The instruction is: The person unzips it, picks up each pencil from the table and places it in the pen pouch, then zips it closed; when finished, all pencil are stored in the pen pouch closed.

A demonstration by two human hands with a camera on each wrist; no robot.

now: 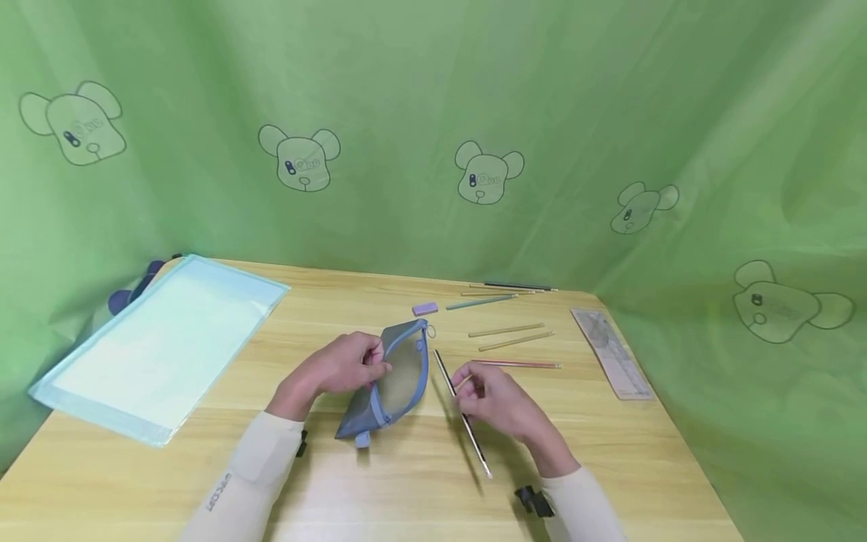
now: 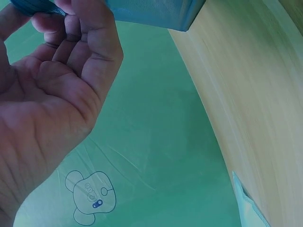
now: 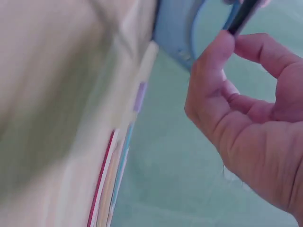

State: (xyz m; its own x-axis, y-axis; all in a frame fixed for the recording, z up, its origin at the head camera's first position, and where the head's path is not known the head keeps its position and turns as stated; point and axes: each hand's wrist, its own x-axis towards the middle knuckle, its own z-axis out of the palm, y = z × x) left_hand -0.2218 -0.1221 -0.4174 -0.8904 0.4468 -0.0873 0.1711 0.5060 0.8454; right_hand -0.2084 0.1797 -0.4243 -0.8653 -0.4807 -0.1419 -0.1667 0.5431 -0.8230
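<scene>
My left hand [image 1: 347, 364] grips one edge of a blue-grey zippered pencil case [image 1: 359, 415], held tilted with its mouth gaping to the right. In the left wrist view, a corner of the case [image 2: 154, 12] shows above the curled fingers. Between thumb and fingertips my right hand [image 1: 500, 403] pinches a black pencil [image 1: 476, 443] near its middle, just right of the case. The pencil slants, its upper end toward the opening and its white-tipped end toward me. In the right wrist view the pencil [image 3: 245, 16] appears in front of the case.
Right of centre lie a red pencil [image 1: 521, 364], plain wooden pencils [image 1: 508, 330], a teal pencil [image 1: 481, 302] and a dark pencil [image 1: 521, 286]. Nearby is a purple eraser [image 1: 425, 309]. A packaged ruler set [image 1: 612, 355] lies at the right edge, a pale blue plastic folder [image 1: 162, 346] at left.
</scene>
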